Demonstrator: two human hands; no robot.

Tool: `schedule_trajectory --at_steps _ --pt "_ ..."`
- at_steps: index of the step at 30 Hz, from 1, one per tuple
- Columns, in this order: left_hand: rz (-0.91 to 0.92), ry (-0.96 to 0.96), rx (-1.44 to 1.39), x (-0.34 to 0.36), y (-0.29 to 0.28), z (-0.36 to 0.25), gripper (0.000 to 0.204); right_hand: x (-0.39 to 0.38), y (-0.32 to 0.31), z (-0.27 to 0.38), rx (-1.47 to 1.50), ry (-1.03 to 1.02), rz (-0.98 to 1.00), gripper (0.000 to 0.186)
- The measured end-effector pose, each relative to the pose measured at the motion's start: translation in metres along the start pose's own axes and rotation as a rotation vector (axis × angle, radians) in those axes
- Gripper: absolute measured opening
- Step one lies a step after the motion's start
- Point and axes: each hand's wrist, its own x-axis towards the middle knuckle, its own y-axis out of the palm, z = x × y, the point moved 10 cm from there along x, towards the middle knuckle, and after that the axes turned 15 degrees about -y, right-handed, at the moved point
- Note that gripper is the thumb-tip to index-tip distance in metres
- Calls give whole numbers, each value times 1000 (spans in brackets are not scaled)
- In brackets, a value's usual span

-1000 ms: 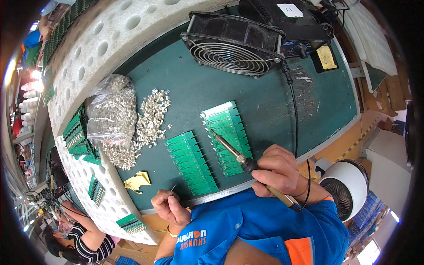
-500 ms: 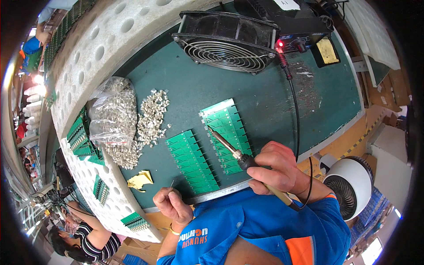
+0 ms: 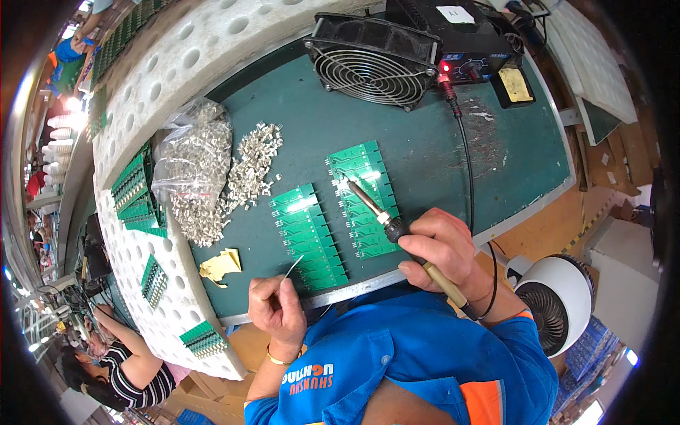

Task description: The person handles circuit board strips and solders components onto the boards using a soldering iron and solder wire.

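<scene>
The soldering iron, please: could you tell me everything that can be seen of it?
The soldering iron has a slim, metal-looking shaft, a dark tip, a black collar and a tan handle. The right hand grips it at a slant, the tip pointing up and left over the rightmost green board; whether they touch is unclear. A black cable leaves the handle's rear end.

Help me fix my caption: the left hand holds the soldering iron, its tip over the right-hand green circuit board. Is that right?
Wrong hand: the head view shows the right hand holding the soldering iron, its tip over the right-hand green circuit board.
</scene>
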Motion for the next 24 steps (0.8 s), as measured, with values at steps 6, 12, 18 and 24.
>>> schedule_trajectory --at_steps 6,12,18,24 --pt "60 71 84 7 21 -33 12 -9 -6 17 28 107 54 38" --pt "76 163 118 13 41 -47 15 -11 -14 21 -6 220 25 26" --pt "88 207 153 18 52 -54 15 -11 -11 15 4 267 -6 21" --pt "104 198 175 19 56 -55 15 -12 -8 6 15 359 -27 18"
